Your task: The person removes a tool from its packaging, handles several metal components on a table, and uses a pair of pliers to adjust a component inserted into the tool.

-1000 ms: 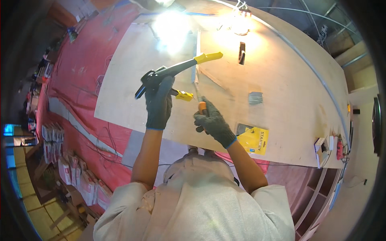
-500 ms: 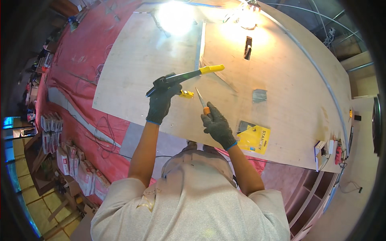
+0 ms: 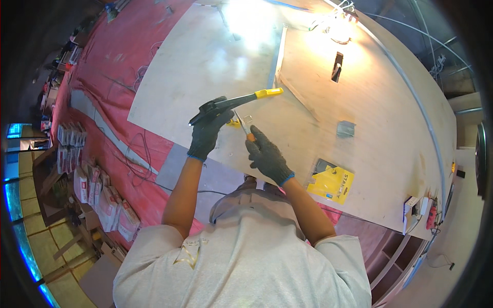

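Note:
My left hand [image 3: 206, 136], in a dark glove, is wrapped around the body of a black tool with a long yellow-ended handle [image 3: 267, 93]. That handle slants up to the right above the wooden board [image 3: 292, 138]. A small yellow part [image 3: 234, 123] shows just beside the left fingers. Also gloved, my right hand [image 3: 271, 160] grips a pointed tool with an orange handle [image 3: 250, 137]. Its narrow metal blade points up and left, close to the black tool; whether they touch I cannot tell. Part of the orange handle is hidden by my fingers.
On the board lie a yellow package [image 3: 331, 184], a grey patch [image 3: 345, 129] and a thin wood strip [image 3: 299, 97]. A slot [image 3: 337, 66] is cut near a bright lamp [image 3: 340, 32]. Red sheeting [image 3: 110, 66] and stacked bags [image 3: 110, 203] are at left.
The pointed tool in my right hand has moved left and nearer the black tool. The yellow-ended handle has tilted slightly lower. The board and surroundings have shifted rightward in view.

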`<action>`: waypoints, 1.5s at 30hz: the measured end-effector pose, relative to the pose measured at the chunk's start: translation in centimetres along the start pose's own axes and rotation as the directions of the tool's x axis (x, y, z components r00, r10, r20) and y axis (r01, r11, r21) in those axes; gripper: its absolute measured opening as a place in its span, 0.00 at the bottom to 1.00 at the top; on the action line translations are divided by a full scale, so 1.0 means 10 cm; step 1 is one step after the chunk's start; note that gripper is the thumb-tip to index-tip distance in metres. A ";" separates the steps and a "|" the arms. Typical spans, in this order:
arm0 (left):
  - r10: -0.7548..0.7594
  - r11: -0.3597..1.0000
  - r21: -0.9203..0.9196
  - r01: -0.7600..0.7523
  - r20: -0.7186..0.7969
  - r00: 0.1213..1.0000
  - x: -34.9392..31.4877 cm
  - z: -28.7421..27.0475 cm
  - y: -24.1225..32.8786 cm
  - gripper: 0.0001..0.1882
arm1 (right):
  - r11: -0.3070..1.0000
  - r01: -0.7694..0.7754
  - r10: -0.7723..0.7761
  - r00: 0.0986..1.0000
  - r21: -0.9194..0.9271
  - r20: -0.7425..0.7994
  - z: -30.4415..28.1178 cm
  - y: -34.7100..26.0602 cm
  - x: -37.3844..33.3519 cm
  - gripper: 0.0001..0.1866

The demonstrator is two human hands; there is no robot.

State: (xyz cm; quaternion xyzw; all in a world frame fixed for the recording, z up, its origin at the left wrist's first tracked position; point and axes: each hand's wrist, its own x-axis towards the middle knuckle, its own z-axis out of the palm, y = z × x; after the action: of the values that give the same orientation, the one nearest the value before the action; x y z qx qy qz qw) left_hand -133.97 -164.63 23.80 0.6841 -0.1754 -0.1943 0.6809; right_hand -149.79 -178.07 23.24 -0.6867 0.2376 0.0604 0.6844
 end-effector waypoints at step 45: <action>-0.086 0.768 -0.634 0.092 0.041 0.995 -0.14 -0.52 -0.09 0.13 | 0.673 0.384 -0.524 0.851 -0.632 -0.041 -0.42 0.37 0.26 0.31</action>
State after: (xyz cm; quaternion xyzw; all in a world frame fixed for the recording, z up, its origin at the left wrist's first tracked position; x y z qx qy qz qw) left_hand -132.53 -159.39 22.88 0.4209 -0.0699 -0.2773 0.8609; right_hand -150.07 -182.59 19.08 -0.9069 0.1004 -0.1165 0.3922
